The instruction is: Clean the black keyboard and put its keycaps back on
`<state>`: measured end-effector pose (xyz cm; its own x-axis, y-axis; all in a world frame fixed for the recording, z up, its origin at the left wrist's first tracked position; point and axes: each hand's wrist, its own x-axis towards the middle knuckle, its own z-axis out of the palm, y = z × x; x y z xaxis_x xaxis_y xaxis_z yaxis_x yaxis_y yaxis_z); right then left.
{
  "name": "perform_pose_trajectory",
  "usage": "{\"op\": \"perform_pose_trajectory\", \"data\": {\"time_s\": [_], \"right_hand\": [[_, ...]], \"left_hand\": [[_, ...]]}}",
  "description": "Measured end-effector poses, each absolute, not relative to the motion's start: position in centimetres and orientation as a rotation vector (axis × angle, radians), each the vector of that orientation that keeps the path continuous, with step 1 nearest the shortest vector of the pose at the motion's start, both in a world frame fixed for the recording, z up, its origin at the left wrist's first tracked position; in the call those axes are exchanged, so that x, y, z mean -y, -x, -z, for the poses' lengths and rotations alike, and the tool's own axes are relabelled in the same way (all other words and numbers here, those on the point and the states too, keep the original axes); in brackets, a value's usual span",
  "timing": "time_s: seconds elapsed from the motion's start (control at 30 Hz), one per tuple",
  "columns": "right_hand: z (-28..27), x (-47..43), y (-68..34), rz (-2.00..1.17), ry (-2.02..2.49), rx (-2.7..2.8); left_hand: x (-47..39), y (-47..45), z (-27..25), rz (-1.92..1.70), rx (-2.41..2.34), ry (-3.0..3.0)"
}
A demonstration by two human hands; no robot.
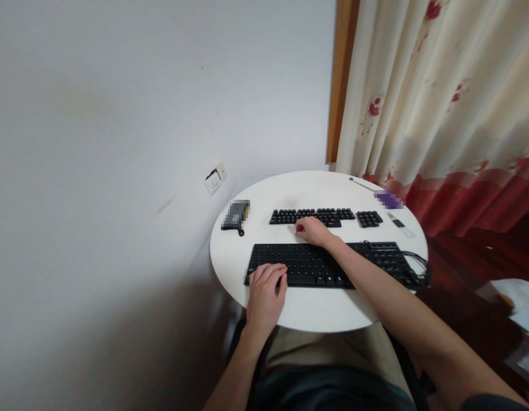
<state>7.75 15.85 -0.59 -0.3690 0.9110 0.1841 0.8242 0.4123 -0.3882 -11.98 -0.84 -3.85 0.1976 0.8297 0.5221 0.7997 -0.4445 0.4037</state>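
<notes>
A black keyboard (307, 265) with its keycaps off lies across the front of the round table. My left hand (266, 285) rests on its left front corner, fingers stretched flat over the frame. Just beyond the keyboard's far edge is my right hand (313, 230), fingertips pinched together; whether a small part sits between them I cannot make out. Behind that hand, loose black keycaps (285, 216) stand in rows, partly hidden by it. A smaller block of keycaps (369, 218) is set apart to the right.
On the white table (328, 311), a blurred dark packet (235, 216) lies at left. A purple item (389, 199) with a thin rod and a small black piece (398, 223) lie at right. The keyboard's cable (420, 265) is bundled at the right edge. A wall socket (213, 182) is behind.
</notes>
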Motion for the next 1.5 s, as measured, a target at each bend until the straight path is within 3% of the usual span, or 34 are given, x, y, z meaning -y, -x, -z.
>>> {"op": "perform_pose_trajectory", "data": {"time_s": [0.2,0.5,0.9,1.5], "right_hand": [[-2.1,-13.1,-7.6,-0.316,1.381,2.205],[1.2,-3.2,-6.7,-0.761,1.204,1.996],[3.4,-2.2,-5.9,-0.326,1.034,2.18],[3.6,-2.1,-5.9,-0.295,0.984,2.174]], "left_hand": [[0.9,12.0,3.6,-1.107,-1.644,-2.372],[1.0,12.0,3.6,-1.121,-1.665,-2.388],[0.9,11.9,3.6,-1.184,-1.646,-2.446],[1.0,12.0,3.6,-1.188,-1.644,-2.449]]}}
